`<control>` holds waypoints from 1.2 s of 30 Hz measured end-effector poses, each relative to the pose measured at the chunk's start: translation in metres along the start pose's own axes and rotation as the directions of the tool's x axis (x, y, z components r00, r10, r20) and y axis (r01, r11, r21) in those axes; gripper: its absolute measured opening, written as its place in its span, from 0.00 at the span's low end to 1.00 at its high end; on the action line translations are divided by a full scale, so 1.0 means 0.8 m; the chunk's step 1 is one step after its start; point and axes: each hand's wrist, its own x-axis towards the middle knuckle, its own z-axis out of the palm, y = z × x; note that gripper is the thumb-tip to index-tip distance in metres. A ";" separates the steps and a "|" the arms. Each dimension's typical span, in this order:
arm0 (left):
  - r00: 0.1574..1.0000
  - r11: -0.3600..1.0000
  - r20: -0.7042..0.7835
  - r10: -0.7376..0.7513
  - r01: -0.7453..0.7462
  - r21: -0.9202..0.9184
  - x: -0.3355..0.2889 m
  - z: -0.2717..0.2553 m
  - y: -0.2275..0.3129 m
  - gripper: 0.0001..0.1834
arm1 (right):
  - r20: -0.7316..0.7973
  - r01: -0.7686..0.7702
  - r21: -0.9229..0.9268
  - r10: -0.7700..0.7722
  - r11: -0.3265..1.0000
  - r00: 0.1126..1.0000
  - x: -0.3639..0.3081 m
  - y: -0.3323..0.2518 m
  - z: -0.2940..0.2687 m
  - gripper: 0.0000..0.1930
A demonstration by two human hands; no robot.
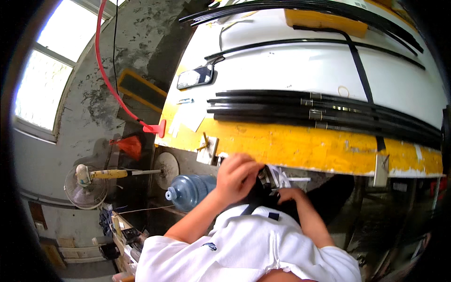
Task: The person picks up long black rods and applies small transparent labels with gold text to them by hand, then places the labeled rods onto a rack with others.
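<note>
My left hand (pixel 237 177) is raised in front of the near edge of the yellow-edged white table (pixel 263 141). Its fingers are curled together, and whatever they may hold is hidden. Lower and to the right, my right hand (pixel 290 194) rests over my lap against dark clothing, with its fingertips mostly out of sight. White strips (pixel 282 177) show between the hands, below the table edge. On the table, beyond both hands, lies a bundle of long black rods (pixel 263 106) with shiny bands.
Clamp-like metal pieces (pixel 206 149) (pixel 381 170) sit on the table's near edge. A phone-like device (pixel 196 77) and more black strips (pixel 310 42) lie farther back. To the left are a blue water jug (pixel 192 190), a fan (pixel 87 185) and a red hose (pixel 104 70).
</note>
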 end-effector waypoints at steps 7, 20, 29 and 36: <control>0.999 0.988 0.030 0.029 -0.033 0.150 0.039 -0.068 -0.025 0.13 | -0.505 -0.062 -0.082 0.012 0.995 0.863 -0.153 -0.127 -0.002 0.24; 0.896 0.916 0.375 -0.238 0.079 0.394 0.138 0.007 -0.155 0.31 | -0.896 0.050 -0.318 -0.317 0.947 0.312 -0.411 -0.334 -0.096 0.09; 0.864 0.912 0.434 -0.254 0.065 0.404 0.149 -0.001 -0.139 0.28 | -0.897 -0.170 -0.430 -0.399 0.887 0.190 -0.362 -0.282 -0.303 0.09; 0.861 0.962 0.494 -0.117 -0.024 0.271 0.165 0.019 -0.182 0.28 | -0.892 -0.340 -0.442 -0.367 0.830 0.265 -0.311 -0.244 -0.354 0.15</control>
